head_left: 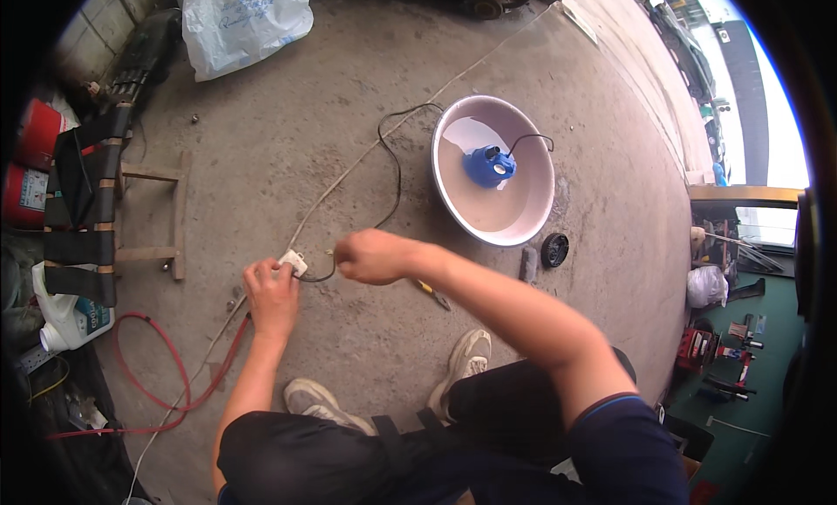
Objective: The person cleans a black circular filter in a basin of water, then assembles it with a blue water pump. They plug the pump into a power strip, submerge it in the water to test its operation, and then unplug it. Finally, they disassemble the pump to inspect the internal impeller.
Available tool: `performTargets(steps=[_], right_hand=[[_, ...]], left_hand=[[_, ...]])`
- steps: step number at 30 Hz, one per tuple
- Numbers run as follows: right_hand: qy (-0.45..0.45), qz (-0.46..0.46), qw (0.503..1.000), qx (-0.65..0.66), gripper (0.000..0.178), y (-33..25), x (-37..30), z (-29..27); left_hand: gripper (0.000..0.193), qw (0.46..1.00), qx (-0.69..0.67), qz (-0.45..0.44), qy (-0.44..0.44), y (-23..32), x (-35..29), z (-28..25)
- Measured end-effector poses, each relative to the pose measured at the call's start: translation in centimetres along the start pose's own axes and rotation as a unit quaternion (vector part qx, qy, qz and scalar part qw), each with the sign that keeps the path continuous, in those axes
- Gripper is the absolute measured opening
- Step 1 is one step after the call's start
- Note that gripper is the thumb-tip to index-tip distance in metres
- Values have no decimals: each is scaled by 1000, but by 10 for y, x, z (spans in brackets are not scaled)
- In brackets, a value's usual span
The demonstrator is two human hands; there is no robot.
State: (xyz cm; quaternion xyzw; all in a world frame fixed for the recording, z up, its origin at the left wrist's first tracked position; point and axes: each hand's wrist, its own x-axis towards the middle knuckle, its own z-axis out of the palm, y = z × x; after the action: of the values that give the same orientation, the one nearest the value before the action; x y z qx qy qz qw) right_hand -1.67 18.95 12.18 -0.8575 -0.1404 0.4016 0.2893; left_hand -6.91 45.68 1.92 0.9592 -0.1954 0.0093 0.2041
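My left hand (272, 296) grips a small white socket block (294, 262) on the concrete floor. A thin black cable (398, 178) reaches this block in a short curve. My right hand (370, 255) is closed just to the right, with the cable running to both sides of it; its fingertips are partly hidden. From there the cable winds over the rim of a pale pink basin (542, 169). In the basin's cloudy water sits a blue pump (488, 167). Pliers with yellow handles (432, 293) lie behind my right forearm, partly covered.
A round black cover (554, 250) and a grey cylindrical piece (528, 265) lie near the basin. To the left are a red hose (179, 365), a strapped chair (87, 200) and a white jug (65, 309). A white plastic bag (246, 25) lies at the far left.
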Motion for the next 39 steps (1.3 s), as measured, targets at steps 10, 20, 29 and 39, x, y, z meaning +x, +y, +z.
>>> performTargets(steps=[10, 20, 29, 39], right_hand=[[341, 281, 890, -112, 59, 266, -189, -114], [392, 203, 892, 95, 33, 278, -150, -128], [321, 274, 905, 59, 42, 296, -165, -133], [445, 152, 876, -104, 36, 295, -163, -85]], left_hand=[[12, 991, 86, 30, -99, 14, 24, 1], [9, 966, 180, 81, -169, 10, 37, -10], [18, 942, 206, 54, -258, -1, 43, -17], [16, 920, 227, 31, -317, 6, 40, -24]])
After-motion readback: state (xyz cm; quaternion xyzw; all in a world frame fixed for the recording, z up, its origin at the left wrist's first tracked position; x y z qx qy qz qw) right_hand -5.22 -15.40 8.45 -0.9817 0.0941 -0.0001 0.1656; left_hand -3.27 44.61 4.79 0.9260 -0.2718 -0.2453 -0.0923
